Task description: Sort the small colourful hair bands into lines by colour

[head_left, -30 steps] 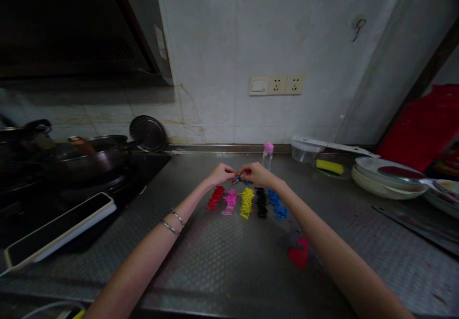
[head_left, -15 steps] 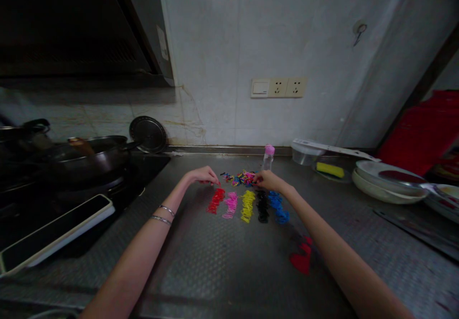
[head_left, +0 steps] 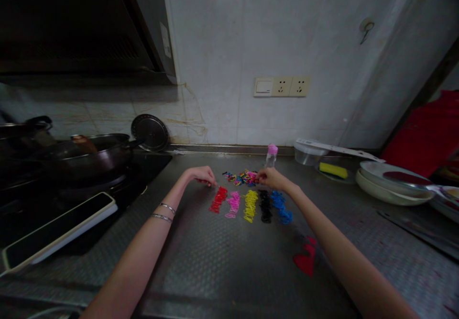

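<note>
Small rubber bands lie on the metal counter in separate colour rows: red (head_left: 218, 200), pink (head_left: 233, 204), yellow (head_left: 250, 205), black (head_left: 265, 206) and blue (head_left: 281, 207). Behind them is a loose pile of mixed-colour rubber bands (head_left: 247, 177). My left hand (head_left: 203, 175) is closed in a pinch just left of the red row's far end; whatever its fingertips hold is too small to see. At the pile's right edge, my right hand (head_left: 271, 179) pinches with its fingertips among the bands, and what is between them is hidden.
A pink-capped clear bottle (head_left: 271, 156) stands behind my right hand. A red heart-shaped piece (head_left: 305, 259) lies by my right forearm. Left are a phone (head_left: 59, 230) and a pan (head_left: 89, 156); right are a yellow sponge (head_left: 333, 170) and stacked bowls (head_left: 390, 187).
My left hand has drawn slightly left, away from the red row's far end. My right hand stays at the pile's edge. The whole view has shifted a little.
</note>
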{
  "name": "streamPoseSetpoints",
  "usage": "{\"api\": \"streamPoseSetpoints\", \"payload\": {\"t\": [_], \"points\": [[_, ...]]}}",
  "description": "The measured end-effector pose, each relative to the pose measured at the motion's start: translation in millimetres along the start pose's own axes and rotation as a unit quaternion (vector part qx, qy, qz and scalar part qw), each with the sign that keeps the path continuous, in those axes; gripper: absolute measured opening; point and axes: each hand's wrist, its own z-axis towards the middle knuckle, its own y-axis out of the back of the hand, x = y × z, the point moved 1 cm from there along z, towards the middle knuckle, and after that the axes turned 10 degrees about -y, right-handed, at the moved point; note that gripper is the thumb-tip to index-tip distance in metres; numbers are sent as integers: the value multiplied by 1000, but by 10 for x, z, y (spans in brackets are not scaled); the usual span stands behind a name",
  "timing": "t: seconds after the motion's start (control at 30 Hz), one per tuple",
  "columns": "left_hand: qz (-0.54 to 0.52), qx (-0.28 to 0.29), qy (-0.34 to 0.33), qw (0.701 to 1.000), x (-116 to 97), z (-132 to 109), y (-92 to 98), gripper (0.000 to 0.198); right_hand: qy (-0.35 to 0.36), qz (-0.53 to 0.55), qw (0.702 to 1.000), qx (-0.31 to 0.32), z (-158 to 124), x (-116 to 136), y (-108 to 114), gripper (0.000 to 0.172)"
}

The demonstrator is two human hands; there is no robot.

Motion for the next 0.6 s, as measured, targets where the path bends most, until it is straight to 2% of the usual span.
{"api": "streamPoseSetpoints", "payload": {"t": [0.17,0.4,0.43,0.6], "points": [[-4,-15,6,1000,72,-51,82,34,21,60,998,-10,27,192,8,25],[6,-52,6,999,206,-17,128,36,54,66,996,16,193,771,-206,28],[9,-63,4,998,208,-9,127,35,51,63,996,34,215,845,-260,28],[23,-146,-16,989,180,32,129,34,83,35,995,39,243,1083,-456,32]]}}
